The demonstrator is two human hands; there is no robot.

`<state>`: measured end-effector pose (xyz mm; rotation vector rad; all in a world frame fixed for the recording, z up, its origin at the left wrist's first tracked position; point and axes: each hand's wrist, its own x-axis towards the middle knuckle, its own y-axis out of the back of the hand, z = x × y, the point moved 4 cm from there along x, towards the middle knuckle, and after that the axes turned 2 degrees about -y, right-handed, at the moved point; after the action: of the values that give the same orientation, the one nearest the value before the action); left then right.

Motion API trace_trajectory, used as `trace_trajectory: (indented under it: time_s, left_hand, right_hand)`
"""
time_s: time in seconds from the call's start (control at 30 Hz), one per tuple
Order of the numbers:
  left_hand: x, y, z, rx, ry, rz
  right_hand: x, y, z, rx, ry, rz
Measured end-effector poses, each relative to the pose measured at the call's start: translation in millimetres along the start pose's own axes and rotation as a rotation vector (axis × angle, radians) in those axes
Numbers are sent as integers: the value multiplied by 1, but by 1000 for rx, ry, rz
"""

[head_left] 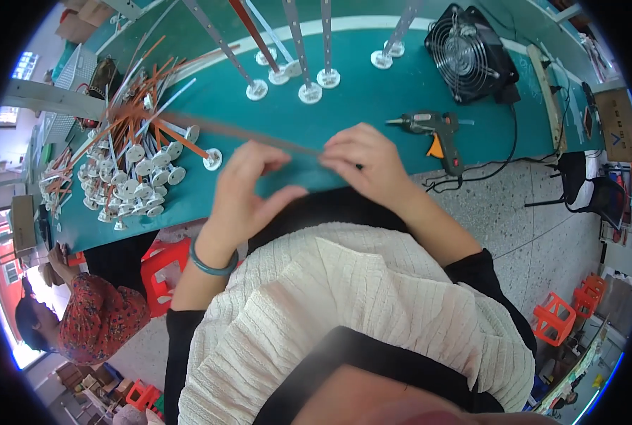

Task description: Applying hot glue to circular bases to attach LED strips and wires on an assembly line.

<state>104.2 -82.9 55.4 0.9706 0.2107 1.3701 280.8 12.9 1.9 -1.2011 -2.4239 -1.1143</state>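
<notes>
A thin reddish-brown strip point(224, 129), smeared by motion, runs leftward from the fingertips of my right hand point(368, 161), which pinches its end. My left hand point(244, 190) is beside the strip with thumb and fingers apart, and nothing shows between them. Left of it lies a big heap of orange-brown and whitish strips with round white bases point(127, 190); the strip's far end blurs into this pile. Beyond my hands several strips stand upright on white discs point(310, 93). To the right, a black hot glue gun point(436, 134) with an orange trigger lies on the table.
The green table point(373, 106) carries a black fan point(468, 53) at the back right, with a cable point(516, 134) trailing over the edge. A pale metal bar point(54, 98) juts in at left. Another person point(100, 319) sits at the left by a red stool point(164, 273).
</notes>
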Motion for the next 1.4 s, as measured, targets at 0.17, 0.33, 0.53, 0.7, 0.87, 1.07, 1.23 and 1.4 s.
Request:
trace_trajectory:
  time_s: [0.17,0.33,0.53,0.7,0.87,1.07,1.23,1.4]
  left_hand:
    - [14,-22,-13,-243,-43,112]
    - [18,8,-26,-126,36,144]
    - [15,15,-51,-23,190,194]
    - [13,4,-63,-18,212,223]
    - [9,1,-68,-38,193,269]
    - [2,-1,-79,-114,162,330]
    - [-5,-2,-85,-119,104,327]
    - [-10,-5,-86,-124,132,321]
  right_hand:
    - [2,-21,-4,12,49,-130]
    - [-18,60,6,-254,-205,213]
    - [-71,133,44,-277,-511,488]
    - [-27,148,16,-271,-335,452]
    - [49,171,-16,73,-118,602]
    - [177,168,-94,-21,147,473]
    - [150,167,-89,-132,138,549]
    - [25,159,-13,-358,-500,209]
